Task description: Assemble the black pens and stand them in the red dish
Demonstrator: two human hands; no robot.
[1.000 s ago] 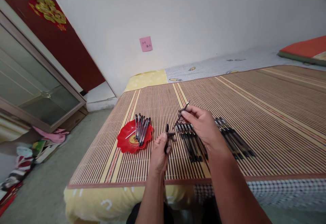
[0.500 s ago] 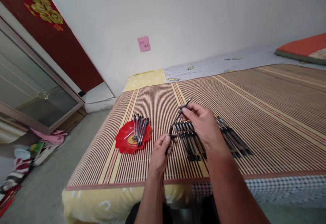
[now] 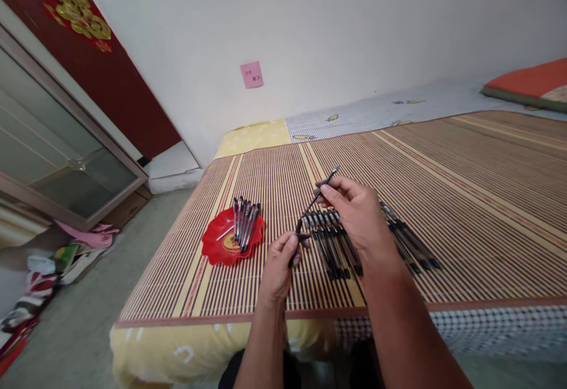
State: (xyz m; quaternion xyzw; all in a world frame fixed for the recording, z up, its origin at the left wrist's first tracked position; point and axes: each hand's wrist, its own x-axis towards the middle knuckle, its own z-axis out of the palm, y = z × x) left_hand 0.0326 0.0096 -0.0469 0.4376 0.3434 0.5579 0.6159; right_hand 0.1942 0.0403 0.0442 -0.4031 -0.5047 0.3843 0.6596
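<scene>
My left hand (image 3: 280,259) is closed on a black pen barrel (image 3: 299,225), most of it hidden in the fingers. Between thumb and fingers, my right hand (image 3: 352,206) pinches a thin dark pen refill (image 3: 312,203) with a silvery tip at its upper end. The refill slants down to the barrel's upper end; whether it sits inside the opening I cannot tell. Below and behind my right hand lies a row of black pens (image 3: 330,247) on the mat. More pens (image 3: 411,238) lie to the right of my forearm.
A scalloped red plate (image 3: 210,238) stands to the left, holding several clear pens (image 3: 246,221) and a thin white stick (image 3: 224,233). A striped bamboo mat (image 3: 248,176) covers the bed. An orange folded item (image 3: 527,82) lies far right; a pink note (image 3: 251,74) is on the wall.
My right hand has shifted slightly up and to the right with the refill. My left hand stays nearly in place on the barrel. The view has moved very slightly.
</scene>
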